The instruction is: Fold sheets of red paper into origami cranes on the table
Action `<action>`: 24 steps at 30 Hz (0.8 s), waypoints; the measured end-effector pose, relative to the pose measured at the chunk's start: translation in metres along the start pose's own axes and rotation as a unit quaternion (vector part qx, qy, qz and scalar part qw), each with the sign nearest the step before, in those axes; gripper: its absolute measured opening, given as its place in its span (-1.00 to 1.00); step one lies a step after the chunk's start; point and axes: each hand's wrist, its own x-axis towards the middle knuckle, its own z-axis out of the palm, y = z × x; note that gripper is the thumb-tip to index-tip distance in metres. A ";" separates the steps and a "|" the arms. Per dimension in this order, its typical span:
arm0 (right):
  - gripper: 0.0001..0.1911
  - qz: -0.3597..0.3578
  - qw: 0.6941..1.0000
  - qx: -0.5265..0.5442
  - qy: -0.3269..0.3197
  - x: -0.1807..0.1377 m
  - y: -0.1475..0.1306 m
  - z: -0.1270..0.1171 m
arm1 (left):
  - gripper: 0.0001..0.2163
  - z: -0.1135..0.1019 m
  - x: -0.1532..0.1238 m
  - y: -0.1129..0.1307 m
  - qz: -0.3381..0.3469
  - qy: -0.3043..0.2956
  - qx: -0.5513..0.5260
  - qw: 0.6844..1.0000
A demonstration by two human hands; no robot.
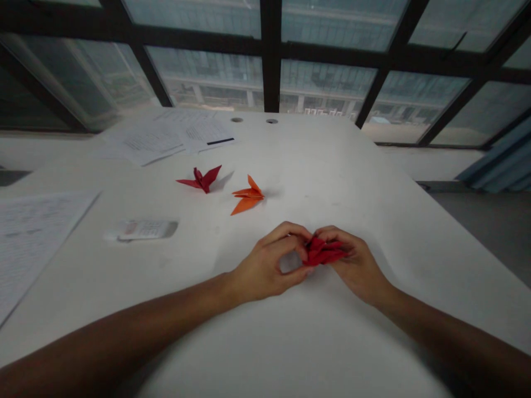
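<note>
Between my two hands is a piece of folded red paper (323, 252), with several layers fanning out. My left hand (274, 262) pinches its left edge between thumb and fingers. On the other side, my right hand (357, 262) grips the right end, and its fingers partly cover the paper. Beyond my hands, an orange folded-paper figure (249, 195) with pointed tips lies on the table. A dark red paper crane (201, 178) rests a little farther left.
A white table (332, 342) spans the view. Printed sheets (161, 132) lie at its back left, and more paper (37, 237) at the left edge. A small whitish packet or case (147, 229) sits left of my hands. Dark-framed windows (271, 55) stand behind.
</note>
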 end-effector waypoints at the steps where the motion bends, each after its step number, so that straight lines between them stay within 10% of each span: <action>1: -0.82 -0.004 1.000 -0.004 -0.005 0.000 0.001 -0.001 | -0.91 0.000 0.000 0.000 0.002 -0.002 0.004 1.000; 13: -0.84 -0.194 0.962 -0.181 -0.061 -0.008 0.001 -0.014 | -0.84 -0.006 -0.003 -0.015 0.239 -0.024 0.094 0.966; 24: -0.69 -0.234 0.956 -0.168 -0.058 -0.009 -0.003 -0.012 | -0.74 -0.007 -0.006 -0.012 0.220 -0.017 0.065 0.973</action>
